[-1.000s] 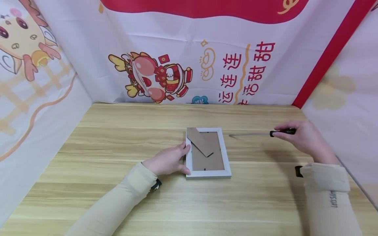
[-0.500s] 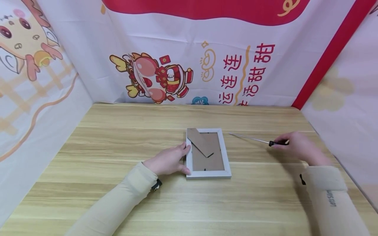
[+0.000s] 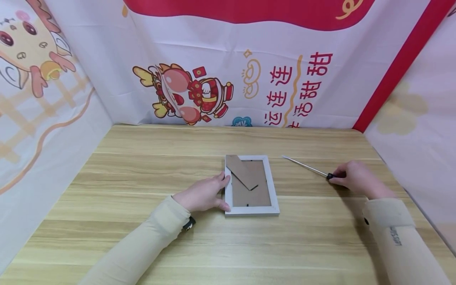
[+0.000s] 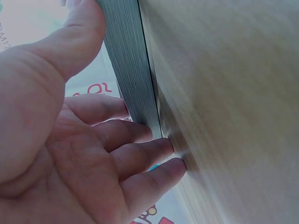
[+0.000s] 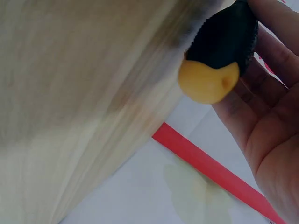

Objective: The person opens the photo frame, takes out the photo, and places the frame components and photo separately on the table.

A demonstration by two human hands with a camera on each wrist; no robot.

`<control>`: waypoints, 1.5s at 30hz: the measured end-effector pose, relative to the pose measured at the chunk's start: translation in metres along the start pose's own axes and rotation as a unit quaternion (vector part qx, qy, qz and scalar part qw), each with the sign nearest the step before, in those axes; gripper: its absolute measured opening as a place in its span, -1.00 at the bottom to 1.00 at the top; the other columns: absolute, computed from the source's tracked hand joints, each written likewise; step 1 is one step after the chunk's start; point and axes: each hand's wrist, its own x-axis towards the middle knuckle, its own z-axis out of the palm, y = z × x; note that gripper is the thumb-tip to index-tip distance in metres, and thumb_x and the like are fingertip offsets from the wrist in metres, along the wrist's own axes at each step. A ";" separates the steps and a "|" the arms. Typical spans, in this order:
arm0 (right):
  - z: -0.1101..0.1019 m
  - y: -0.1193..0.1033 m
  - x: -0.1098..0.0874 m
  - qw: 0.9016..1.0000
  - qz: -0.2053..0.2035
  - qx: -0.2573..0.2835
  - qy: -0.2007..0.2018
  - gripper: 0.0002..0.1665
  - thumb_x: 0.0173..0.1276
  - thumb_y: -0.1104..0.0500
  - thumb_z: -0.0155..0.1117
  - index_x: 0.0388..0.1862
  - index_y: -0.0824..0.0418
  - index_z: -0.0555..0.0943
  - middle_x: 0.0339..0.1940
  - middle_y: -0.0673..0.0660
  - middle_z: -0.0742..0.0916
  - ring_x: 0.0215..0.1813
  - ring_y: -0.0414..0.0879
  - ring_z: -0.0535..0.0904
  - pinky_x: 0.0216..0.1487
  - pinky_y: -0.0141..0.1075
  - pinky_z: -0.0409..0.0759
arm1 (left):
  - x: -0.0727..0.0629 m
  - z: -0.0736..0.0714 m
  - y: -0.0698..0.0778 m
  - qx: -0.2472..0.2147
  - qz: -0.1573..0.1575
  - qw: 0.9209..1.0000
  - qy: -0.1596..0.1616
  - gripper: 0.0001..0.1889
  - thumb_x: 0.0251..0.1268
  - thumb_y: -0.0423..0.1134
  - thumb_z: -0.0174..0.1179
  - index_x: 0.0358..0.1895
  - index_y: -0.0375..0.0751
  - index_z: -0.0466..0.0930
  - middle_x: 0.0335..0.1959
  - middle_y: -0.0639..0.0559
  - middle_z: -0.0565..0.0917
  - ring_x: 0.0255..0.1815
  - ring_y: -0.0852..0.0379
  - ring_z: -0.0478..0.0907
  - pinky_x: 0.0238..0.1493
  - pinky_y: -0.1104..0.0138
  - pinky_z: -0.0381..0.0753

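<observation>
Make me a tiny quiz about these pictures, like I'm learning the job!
1. True or false: the right hand holds the screwdriver.
2. The left hand touches the picture frame. Which side of the frame faces up?
A) the front
B) the back
3. Fill in: in the right wrist view, the round end of the handle is ____.

Key: 1 true; 2 B; 3 yellow.
</observation>
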 end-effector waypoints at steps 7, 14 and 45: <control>0.001 0.006 0.000 1.000 0.020 0.015 -0.008 -0.86 0.25 0.15 0.46 -0.36 0.23 0.76 -0.43 0.03 0.75 -0.33 -0.08 0.60 -0.17 0.01 0.56 | 0.001 0.001 -0.002 0.004 0.004 1.000 0.002 0.03 0.07 0.15 0.41 0.51 -0.37 0.16 0.50 -0.42 0.13 0.46 -0.17 0.21 0.39 0.10 0.31; -0.003 0.007 0.000 0.998 0.050 0.034 -0.031 -0.71 0.27 0.04 0.45 -0.23 0.26 0.76 -0.32 0.10 0.76 -0.24 -0.01 0.59 -0.12 -0.01 0.53 | 0.000 0.001 -0.001 0.000 0.002 1.000 0.001 0.03 0.07 0.15 0.41 0.51 -0.35 0.16 0.51 -0.39 0.12 0.47 -0.16 0.21 0.38 0.10 0.31; 0.037 -0.148 0.086 0.994 -0.029 0.092 -0.060 -0.21 0.41 0.53 0.01 0.57 0.12 0.22 0.52 0.18 0.36 0.51 0.16 0.20 0.44 0.09 0.20 | 0.001 -0.001 -0.001 -0.014 -0.007 1.000 -0.007 0.03 0.07 0.15 0.41 0.52 -0.32 0.16 0.52 -0.36 0.11 0.48 -0.16 0.18 0.39 0.09 0.30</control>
